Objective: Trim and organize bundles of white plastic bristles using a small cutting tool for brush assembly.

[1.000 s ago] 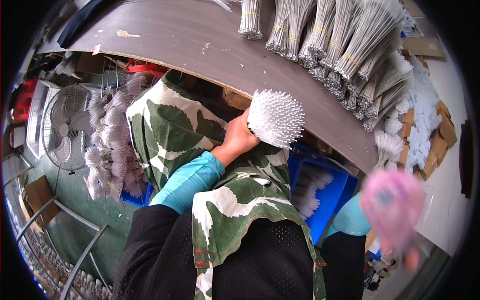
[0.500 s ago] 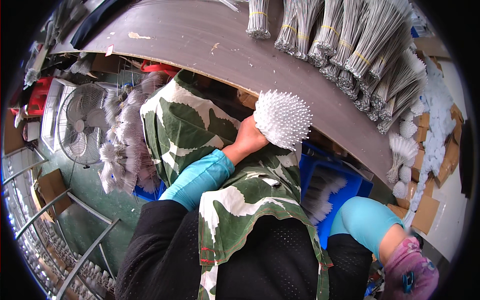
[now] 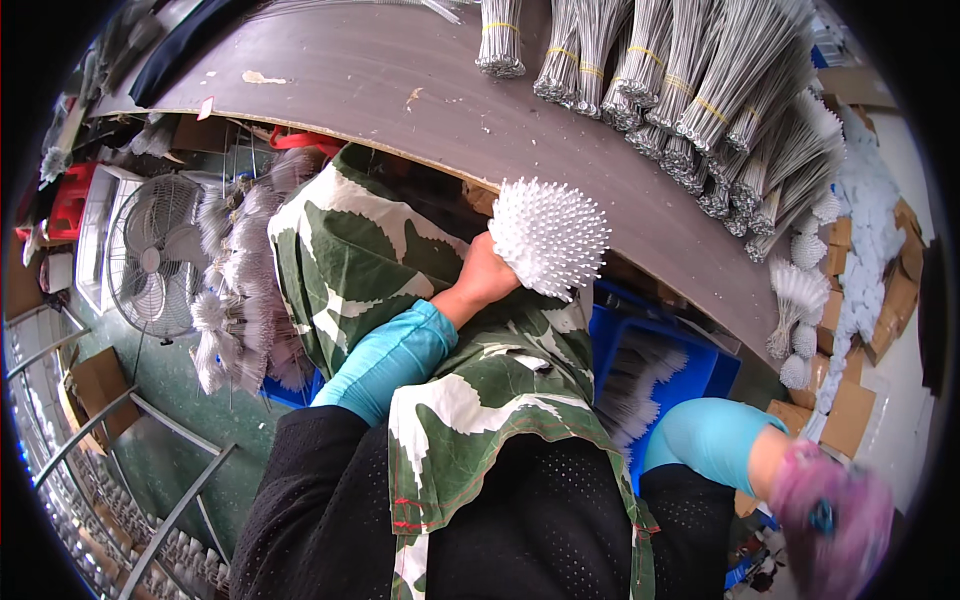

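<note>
My left hand (image 3: pixel 487 275) is wrapped round a thick bundle of thin rods with white knobbed tips (image 3: pixel 548 238). The white tips fan out in a dome facing up, beside the table's edge and over my lap; the rest of the bundle is hidden. Out to the lower right, my right hand (image 3: pixel 832 515) wears a pink patterned glove with a small blue thing on it. It is smeared by motion, so its fingers cannot be read. A camouflage apron (image 3: pixel 350 250) covers my lap.
A brown table (image 3: pixel 400 90) curves across the front, with several wire bundles (image 3: pixel 700 100) in yellow bands at its right. Blue bins (image 3: pixel 710 365) with pale brushes stand below. Left are a fan (image 3: pixel 152 258), hanging white brushes (image 3: pixel 245 270) and a metal rack (image 3: pixel 180 430). Cardboard (image 3: pixel 848 410) lies right.
The view has shifted slightly. My right hand has moved a little down and outward and is more blurred. My left hand keeps its hold on the white-tipped bundle.
</note>
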Action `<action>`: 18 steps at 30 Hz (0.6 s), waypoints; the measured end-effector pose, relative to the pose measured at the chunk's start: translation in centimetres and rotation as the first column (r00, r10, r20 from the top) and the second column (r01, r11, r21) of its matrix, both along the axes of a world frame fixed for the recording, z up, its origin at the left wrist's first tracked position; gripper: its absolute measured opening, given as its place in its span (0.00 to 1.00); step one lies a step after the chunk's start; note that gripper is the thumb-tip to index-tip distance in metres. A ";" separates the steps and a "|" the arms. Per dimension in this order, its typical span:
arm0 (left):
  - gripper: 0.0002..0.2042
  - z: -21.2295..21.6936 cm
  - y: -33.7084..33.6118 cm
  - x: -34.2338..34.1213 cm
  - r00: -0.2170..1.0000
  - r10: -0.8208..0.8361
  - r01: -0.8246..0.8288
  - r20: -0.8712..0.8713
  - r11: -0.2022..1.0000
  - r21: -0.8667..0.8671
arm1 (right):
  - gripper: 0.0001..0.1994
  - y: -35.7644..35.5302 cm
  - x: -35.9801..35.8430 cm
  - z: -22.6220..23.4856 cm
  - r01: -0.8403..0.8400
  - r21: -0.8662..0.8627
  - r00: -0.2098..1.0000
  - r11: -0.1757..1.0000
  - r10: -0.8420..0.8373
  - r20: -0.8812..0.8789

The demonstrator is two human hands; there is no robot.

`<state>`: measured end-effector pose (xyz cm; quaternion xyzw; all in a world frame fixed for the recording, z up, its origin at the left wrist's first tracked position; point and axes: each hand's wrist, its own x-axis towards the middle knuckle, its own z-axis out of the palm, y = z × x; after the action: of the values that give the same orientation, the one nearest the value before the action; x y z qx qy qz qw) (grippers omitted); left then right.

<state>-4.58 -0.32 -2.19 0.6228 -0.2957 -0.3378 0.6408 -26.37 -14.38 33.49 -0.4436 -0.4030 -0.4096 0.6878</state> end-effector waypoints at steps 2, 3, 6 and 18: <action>0.16 0.0 -0.3 -0.1 0.999 -0.005 0.004 -0.032 1.000 -0.030 | 0.07 0.8 2.4 -0.6 0.024 -0.023 1.000 0.999 -0.024 0.020; 0.16 0.0 -0.7 -0.2 0.999 -0.016 0.014 -0.034 0.999 -0.039 | 0.12 0.9 5.5 -3.6 -0.156 0.161 0.973 0.975 0.180 -0.148; 0.17 0.2 -0.8 0.0 0.997 -0.061 0.060 -0.051 0.998 -0.027 | 0.25 1.5 7.8 -8.2 0.425 0.201 0.529 0.883 -0.062 -0.846; 0.21 2.7 -1.6 2.4 0.915 -0.378 0.353 -0.141 0.919 -0.173 | 0.52 4.2 9.5 -22.7 0.425 -0.124 0.120 0.896 -0.191 -0.974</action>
<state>-2.17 -1.91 0.47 0.4771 -0.3745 -0.4819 0.6324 -16.84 -10.21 10.80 -0.6073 0.2643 -0.2049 0.7206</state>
